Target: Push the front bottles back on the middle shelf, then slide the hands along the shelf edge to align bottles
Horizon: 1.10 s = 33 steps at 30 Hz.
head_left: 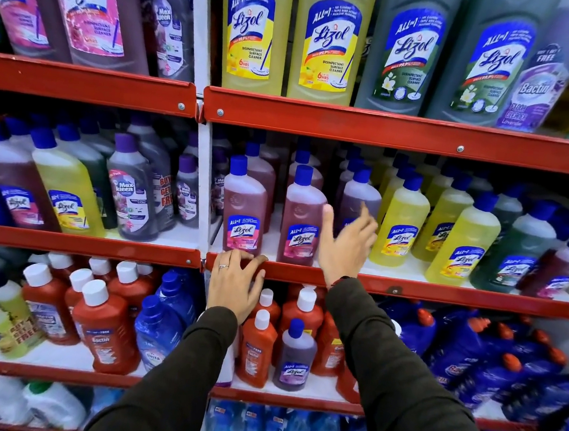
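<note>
The translucent plastic bottle of pink liquid (302,217), blue-capped, stands front-row on the middle white shelf (270,248), label outward for display. At its 3 o'clock the right hand (344,244) is spread wide and empty, seemingly poised to take it. At 7 o'clock the left hand (235,285) rests flat on the red metal shelf edge (441,291), probably bracing.

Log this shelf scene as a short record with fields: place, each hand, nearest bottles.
place: shop shelving with a red shelf rail, stocked with cleaner bottles
left hand: fingers spread, rests on the rail, holds nothing
right hand: open, raised at the middle shelf beside a pink Lizol bottle; contact cannot be told
neighbours: second pink Lizol bottle to its left, yellow Lizol bottles to the right
shelf below: red Bactin bottles, small purple Lizol bottle
</note>
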Each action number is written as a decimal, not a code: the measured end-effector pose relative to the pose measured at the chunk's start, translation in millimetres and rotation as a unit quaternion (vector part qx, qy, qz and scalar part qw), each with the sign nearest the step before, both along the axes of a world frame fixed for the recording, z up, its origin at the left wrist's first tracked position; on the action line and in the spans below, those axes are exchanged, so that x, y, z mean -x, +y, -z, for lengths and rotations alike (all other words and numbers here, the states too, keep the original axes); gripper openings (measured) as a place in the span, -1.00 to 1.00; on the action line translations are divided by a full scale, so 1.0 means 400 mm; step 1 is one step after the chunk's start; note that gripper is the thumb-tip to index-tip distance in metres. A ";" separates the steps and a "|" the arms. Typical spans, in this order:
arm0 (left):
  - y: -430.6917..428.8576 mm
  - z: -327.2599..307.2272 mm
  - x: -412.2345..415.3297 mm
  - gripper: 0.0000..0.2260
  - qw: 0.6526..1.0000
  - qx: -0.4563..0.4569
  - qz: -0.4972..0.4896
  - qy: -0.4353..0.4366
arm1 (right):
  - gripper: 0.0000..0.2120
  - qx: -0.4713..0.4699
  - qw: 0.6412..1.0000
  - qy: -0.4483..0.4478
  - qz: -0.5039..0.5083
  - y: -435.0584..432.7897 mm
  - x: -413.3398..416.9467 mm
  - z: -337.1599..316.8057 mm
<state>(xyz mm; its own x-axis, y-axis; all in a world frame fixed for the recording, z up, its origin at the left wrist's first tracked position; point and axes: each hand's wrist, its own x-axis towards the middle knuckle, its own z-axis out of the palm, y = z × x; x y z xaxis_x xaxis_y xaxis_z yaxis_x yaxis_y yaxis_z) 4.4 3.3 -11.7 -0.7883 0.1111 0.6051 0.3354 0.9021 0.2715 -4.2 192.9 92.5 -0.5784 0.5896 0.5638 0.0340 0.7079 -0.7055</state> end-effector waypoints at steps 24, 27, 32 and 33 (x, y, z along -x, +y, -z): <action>0.011 0.014 -0.008 -0.47 0.992 0.125 -0.017 -0.024 | -0.10 0.002 0.996 -0.069 -0.051 0.167 0.102 0.014; 0.015 0.010 -0.012 -0.48 0.993 0.116 -0.019 -0.023 | -0.09 0.002 0.997 -0.051 -0.054 0.165 0.082 0.023; 0.021 0.010 -0.014 -0.48 0.994 0.100 -0.028 -0.039 | -0.11 -0.012 0.998 -0.038 -0.051 0.161 0.049 0.038; 0.022 0.010 -0.013 -0.48 0.994 0.094 -0.028 -0.043 | -0.11 -0.016 0.998 -0.039 -0.051 0.160 0.044 0.040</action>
<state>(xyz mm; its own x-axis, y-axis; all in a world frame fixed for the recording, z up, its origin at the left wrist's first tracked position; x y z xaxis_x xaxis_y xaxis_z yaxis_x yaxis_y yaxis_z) 9.8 12.2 -15.6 -0.8447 0.1691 0.5079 0.2653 0.9563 0.1228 -21.7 256.9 76.4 -0.6764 0.5088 0.5326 0.0147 0.7322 -0.6809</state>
